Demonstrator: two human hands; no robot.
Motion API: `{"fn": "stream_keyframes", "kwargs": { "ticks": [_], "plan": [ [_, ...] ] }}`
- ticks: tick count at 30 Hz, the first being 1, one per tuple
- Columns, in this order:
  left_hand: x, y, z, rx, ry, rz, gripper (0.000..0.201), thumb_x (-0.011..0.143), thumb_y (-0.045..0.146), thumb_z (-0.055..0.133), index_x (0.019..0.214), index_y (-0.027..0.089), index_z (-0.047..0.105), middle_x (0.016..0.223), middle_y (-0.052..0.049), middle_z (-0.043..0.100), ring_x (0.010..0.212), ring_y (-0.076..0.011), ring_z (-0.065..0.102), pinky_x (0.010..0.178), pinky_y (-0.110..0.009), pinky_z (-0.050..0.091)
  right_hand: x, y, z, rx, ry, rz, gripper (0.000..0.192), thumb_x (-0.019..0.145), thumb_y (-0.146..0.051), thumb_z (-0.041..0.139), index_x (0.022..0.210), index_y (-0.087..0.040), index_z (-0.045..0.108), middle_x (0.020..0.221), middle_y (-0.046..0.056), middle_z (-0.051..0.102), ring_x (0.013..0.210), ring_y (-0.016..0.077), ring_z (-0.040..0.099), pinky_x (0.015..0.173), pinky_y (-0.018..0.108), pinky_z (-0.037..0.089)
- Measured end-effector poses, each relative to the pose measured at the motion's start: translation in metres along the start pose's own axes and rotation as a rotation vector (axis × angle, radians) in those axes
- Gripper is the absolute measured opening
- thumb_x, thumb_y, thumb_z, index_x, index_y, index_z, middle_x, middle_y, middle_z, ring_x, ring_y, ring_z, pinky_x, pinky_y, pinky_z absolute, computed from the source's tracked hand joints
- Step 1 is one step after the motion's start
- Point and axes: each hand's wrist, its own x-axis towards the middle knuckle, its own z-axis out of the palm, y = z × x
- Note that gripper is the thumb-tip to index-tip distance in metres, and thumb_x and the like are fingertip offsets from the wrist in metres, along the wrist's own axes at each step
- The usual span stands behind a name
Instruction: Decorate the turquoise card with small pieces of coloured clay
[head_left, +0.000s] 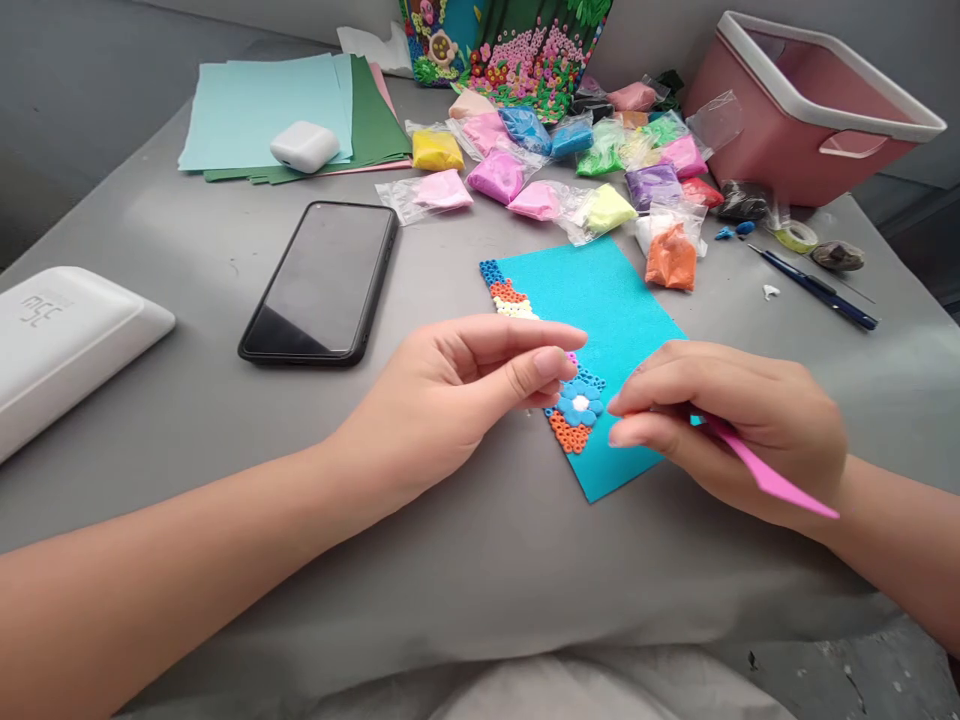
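Soft, even daylight fills the scene, bright without harshness. Shadows under the hands are faint and diffuse on the grey worktop [187, 400]. The dark phone screen [322, 280] shows a dull sheen. Focus is sharp centrally; the edges stretch slightly.

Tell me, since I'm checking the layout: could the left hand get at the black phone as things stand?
Probably yes. The left hand hovers by the turquoise sheet, and the black phone lies flat to its left on bare grey table, with nothing between them.

Clay bags [570, 170] crowding far side
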Motion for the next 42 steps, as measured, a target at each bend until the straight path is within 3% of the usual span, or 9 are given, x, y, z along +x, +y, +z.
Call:
{"fn": "stream_keyframes", "kwargs": {
  "ticks": [3, 6, 10, 14, 17, 25, 35, 38, 42],
  "plan": [
    [0.0, 0.001, -0.001, 0.003, 0.005, 0.028, 0.023, 0.089, 0.045, 0.08, 0.09, 0.022, 0.081, 0.083, 0.0, 0.077, 0.079, -0.0127, 0.071, 0.078, -0.023, 0.062, 0.001, 0.001, 0.001, -0.002, -0.044, -0.03, 0.014, 0.101, -0.016, 0.063, 0.092, -0.025, 0.068, 0.078, 0.0, 0.074, 0.065, 0.0115, 0.067, 0.06, 0.023, 0.055],
    [0.0, 0.002, -0.001, 0.0, 0.021, 0.028, 0.032, 0.082, 0.051, 0.085, 0.083, 0.02, 0.078, 0.079, -0.001, 0.074, 0.075, -0.0136, 0.069, 0.073, -0.025, 0.062, 0.001, 0.002, 0.003, 0.014, -0.075, -0.047, 0.01, 0.097, -0.019, 0.069, 0.09, -0.025, 0.067, 0.076, -0.001, 0.072, 0.065, 0.0122, 0.067, 0.06, 0.024, 0.057],
    [0.001, 0.003, -0.001, -0.006, 0.041, 0.022, 0.028, 0.075, 0.045, 0.092, 0.083, 0.021, 0.079, 0.08, 0.001, 0.075, 0.073, -0.0121, 0.068, 0.072, -0.023, 0.061, 0.0, 0.004, 0.005, 0.019, -0.117, -0.095, 0.009, 0.098, -0.015, 0.067, 0.098, -0.024, 0.069, 0.086, 0.003, 0.074, 0.074, 0.013, 0.07, 0.065, 0.023, 0.059],
    [0.002, 0.002, 0.0, -0.024, 0.044, 0.029, 0.026, 0.076, 0.045, 0.091, 0.083, 0.022, 0.081, 0.08, 0.001, 0.076, 0.072, -0.011, 0.067, 0.072, -0.021, 0.06, -0.003, 0.005, 0.007, 0.02, -0.172, -0.101, 0.005, 0.098, -0.023, 0.07, 0.093, -0.02, 0.068, 0.078, 0.003, 0.068, 0.067, 0.0124, 0.065, 0.061, 0.023, 0.056],
    [0.001, 0.002, -0.001, -0.001, 0.05, 0.03, 0.025, 0.076, 0.044, 0.091, 0.084, 0.022, 0.081, 0.081, 0.001, 0.077, 0.073, -0.012, 0.067, 0.072, -0.023, 0.06, -0.007, 0.006, 0.008, 0.035, -0.196, -0.113, 0.002, 0.098, -0.017, 0.069, 0.1, -0.018, 0.07, 0.086, 0.005, 0.068, 0.071, 0.012, 0.065, 0.062, 0.023, 0.055],
    [0.001, 0.002, -0.002, 0.011, 0.044, 0.018, 0.021, 0.075, 0.039, 0.093, 0.084, 0.023, 0.082, 0.078, 0.002, 0.076, 0.073, -0.0121, 0.067, 0.072, -0.022, 0.058, -0.014, 0.011, 0.01, 0.084, -0.316, -0.001, 0.019, 0.1, -0.015, 0.062, 0.113, -0.023, 0.073, 0.103, 0.006, 0.067, 0.077, 0.0113, 0.067, 0.065, 0.023, 0.057],
    [0.001, 0.0, -0.002, -0.018, 0.003, 0.028, 0.014, 0.08, 0.034, 0.09, 0.083, 0.023, 0.082, 0.075, 0.006, 0.074, 0.072, -0.0085, 0.066, 0.071, -0.016, 0.057, -0.01, 0.008, 0.01, 0.098, -0.291, 0.068, 0.014, 0.097, -0.021, 0.07, 0.11, -0.02, 0.075, 0.101, 0.005, 0.066, 0.081, 0.0122, 0.066, 0.073, 0.024, 0.058],
    [0.001, 0.001, -0.001, 0.013, -0.012, 0.087, 0.016, 0.086, 0.036, 0.084, 0.085, 0.021, 0.079, 0.074, 0.005, 0.073, 0.07, -0.0078, 0.066, 0.069, -0.016, 0.057, -0.01, 0.006, 0.013, 0.068, -0.253, 0.089, 0.009, 0.097, -0.02, 0.069, 0.104, -0.018, 0.074, 0.095, 0.004, 0.065, 0.08, 0.0119, 0.065, 0.074, 0.024, 0.056],
    [-0.003, 0.0, 0.0, 0.177, -0.051, 0.282, 0.022, 0.103, 0.03, 0.064, 0.085, 0.019, 0.071, 0.075, 0.005, 0.072, 0.073, -0.0069, 0.068, 0.071, -0.014, 0.056, -0.01, 0.005, 0.015, 0.055, -0.241, 0.109, 0.01, 0.097, -0.017, 0.068, 0.106, -0.019, 0.072, 0.094, 0.003, 0.065, 0.079, 0.011, 0.064, 0.071, 0.023, 0.053]
  ]
}}
